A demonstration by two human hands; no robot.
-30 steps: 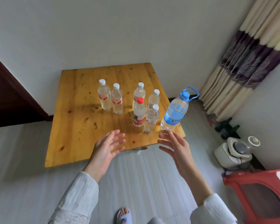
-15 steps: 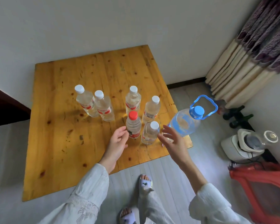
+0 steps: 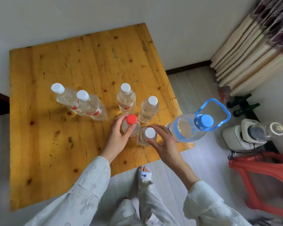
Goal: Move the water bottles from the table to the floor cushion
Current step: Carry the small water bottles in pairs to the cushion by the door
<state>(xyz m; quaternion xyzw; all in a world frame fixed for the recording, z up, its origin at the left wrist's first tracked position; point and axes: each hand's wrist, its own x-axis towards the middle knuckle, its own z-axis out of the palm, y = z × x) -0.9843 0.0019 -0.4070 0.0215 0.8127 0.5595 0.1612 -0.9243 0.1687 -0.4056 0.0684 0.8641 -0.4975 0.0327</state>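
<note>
- Partly hidden: the body of the red-capped clear plastic bottle (image 3: 130, 126) lies behind the left hand (image 3: 119, 136); only its cap and a strip of its shoulder show.
- The small white-capped clear plastic bottle (image 3: 147, 136) is screened on its right flank by the right hand (image 3: 166, 144); its base is hard to make out.
- Label print on every bottle is too small to read. The red plastic stool (image 3: 265, 180) is cut off by the right frame edge.
- Left hand: reaches forward from a pale textured sleeve, fingers curled around the red-capped bottle's neck and shoulder, thumb tip pressed just below the cap.
- Right hand: fingers spread and arched over the small white-capped bottle, fingertips touching its shoulder on either side of the cap; whether the grasp is firm cannot be told.
- Both bottles stand upright near the near right corner of the square knotty yellow wooden table (image 3: 55, 144).
- Large clear ribbed jug with blue cap and blue loop handle (image 3: 191, 128): at the table's right edge, just beside the right hand.
- Four more white-capped clear bottles stand farther in: a touching pair (image 3: 82, 103) toward the left, with red-and-white labels, and two (image 3: 137, 103) behind the gripped bottles.
- Floor: pale planks. A striped pleated curtain (image 3: 252, 51) hangs at the upper right.
</note>
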